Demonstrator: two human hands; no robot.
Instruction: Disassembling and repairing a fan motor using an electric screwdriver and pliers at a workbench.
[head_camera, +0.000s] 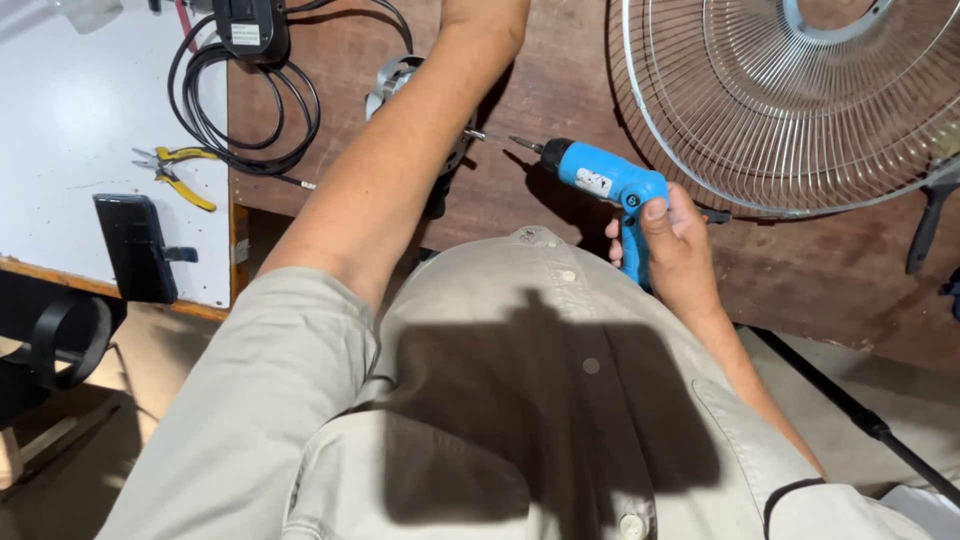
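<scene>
Fingers (655, 215) of the right hand (672, 250) are wrapped tight around the grip of a blue electric screwdriver (605, 185), with 1 finger lying high on its body. This hand is close to the person's chest, above the beige shirt (520, 400). The tool's long axis runs from the hand up and to the left, and its metal bit (525, 144) points at a small screw tip (476, 134) that sticks out beside the left forearm (400, 170). Bit and screw are near each other but apart, almost on 1 line.

The left hand is beyond the top edge of the view, so I cannot tell how its fingers are; the forearm crosses over a dark metal part (400, 80), mostly hidden.

Farther on the brown table (560, 70), a wire fan guard (800, 100) lies to the right. At the far left, on a white board (70, 130), are yellow pliers (175, 170), a coiled black cable (245, 110) and a black flat device (135, 245). I see no containers.
</scene>
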